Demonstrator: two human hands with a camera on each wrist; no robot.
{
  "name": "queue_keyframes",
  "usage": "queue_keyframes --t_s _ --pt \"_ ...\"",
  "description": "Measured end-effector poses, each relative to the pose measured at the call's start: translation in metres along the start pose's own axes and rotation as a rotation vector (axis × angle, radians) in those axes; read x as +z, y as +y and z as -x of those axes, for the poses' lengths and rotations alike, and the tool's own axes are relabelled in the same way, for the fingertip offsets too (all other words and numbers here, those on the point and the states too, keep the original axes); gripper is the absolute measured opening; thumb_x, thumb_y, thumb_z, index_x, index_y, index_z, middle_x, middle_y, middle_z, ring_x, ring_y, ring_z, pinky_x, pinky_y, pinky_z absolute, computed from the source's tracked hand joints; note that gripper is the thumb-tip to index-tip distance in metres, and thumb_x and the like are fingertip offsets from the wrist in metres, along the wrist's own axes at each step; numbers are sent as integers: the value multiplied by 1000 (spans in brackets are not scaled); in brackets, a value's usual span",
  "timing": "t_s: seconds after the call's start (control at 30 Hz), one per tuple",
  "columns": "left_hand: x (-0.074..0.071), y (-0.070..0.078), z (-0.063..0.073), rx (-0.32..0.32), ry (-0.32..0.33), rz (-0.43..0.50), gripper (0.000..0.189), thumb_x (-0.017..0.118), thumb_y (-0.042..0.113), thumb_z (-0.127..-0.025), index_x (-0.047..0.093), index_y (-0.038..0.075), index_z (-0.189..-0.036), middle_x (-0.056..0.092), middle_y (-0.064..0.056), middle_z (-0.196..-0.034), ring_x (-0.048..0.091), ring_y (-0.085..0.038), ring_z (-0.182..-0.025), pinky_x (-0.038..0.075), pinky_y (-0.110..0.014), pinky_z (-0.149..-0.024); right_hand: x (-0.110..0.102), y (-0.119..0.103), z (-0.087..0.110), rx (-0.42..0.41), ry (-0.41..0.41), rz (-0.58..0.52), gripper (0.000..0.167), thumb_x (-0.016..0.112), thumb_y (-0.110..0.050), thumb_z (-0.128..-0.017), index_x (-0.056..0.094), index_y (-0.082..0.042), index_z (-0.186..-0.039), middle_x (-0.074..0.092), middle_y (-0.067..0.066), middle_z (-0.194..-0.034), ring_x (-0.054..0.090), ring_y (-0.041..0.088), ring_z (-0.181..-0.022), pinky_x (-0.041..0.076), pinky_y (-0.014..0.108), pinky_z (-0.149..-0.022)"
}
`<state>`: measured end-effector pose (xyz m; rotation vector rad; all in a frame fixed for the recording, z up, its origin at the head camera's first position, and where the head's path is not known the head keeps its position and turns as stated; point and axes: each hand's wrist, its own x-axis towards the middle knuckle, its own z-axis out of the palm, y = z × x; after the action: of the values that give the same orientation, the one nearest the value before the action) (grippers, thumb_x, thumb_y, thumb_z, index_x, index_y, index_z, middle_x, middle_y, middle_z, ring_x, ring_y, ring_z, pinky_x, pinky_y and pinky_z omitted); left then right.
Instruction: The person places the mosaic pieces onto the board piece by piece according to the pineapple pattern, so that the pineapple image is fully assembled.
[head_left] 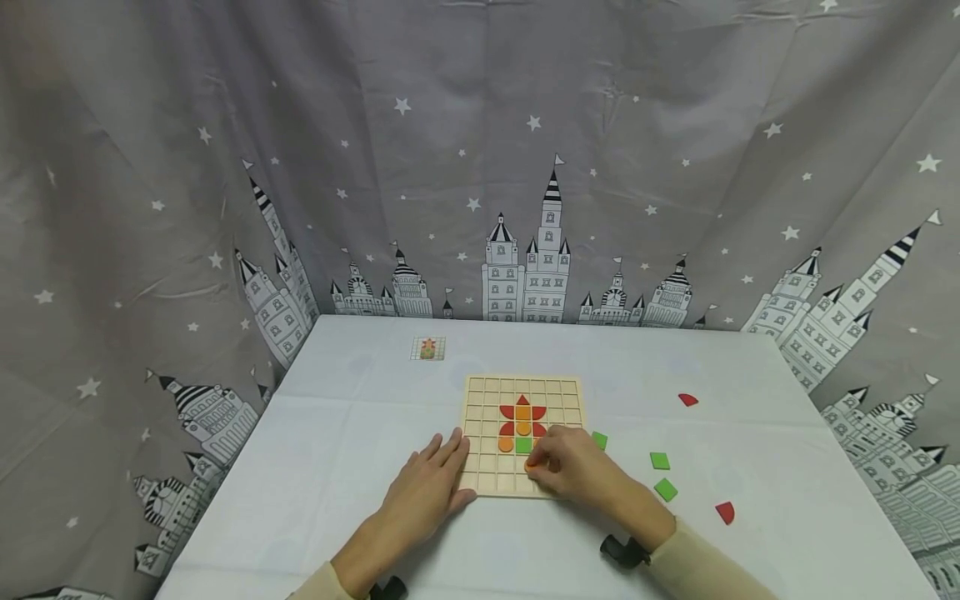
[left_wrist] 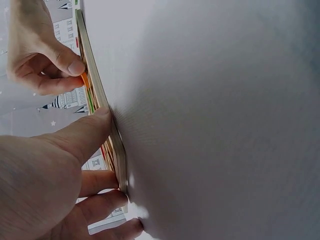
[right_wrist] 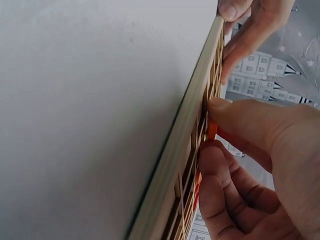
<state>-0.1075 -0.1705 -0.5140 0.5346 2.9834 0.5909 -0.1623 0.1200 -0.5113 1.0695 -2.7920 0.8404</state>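
R hand fingers pinch orange pc, grid board just under them, L hand fingers near-straight, touching its edge; pc prob. lands askew if pinch slips or board shifts.

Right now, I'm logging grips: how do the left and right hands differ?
The left hand has extended fingers; the right hand has curled ones. The left touches the board at its left edge; the right pinches an orange piece at its grid. Both have beige sleeves.
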Motion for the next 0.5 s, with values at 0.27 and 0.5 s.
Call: queue_keyframes --t_s 0.27,0.5 --pt "0 0 0 -3 2 6 80 87 42 -105 59 0 -168 54 -22 -180 55 -54 -164 52 -80 -123 3 -4 -2 22 -3 7 10 95 -11 -97 94 -14 -107 79 -5 -94 57 -1 -80 50 17 -70" --pt "-1 1 1 1 7 2 79 87 41 -106 60 -1 -167 54 -22 -180 55 -55 -163 53 -80 -122 7 -8 -6 -10 31 14 7 94 -8 -98 94 -11 -104 80 -3 -92 60 2 -81 51 17 -71"
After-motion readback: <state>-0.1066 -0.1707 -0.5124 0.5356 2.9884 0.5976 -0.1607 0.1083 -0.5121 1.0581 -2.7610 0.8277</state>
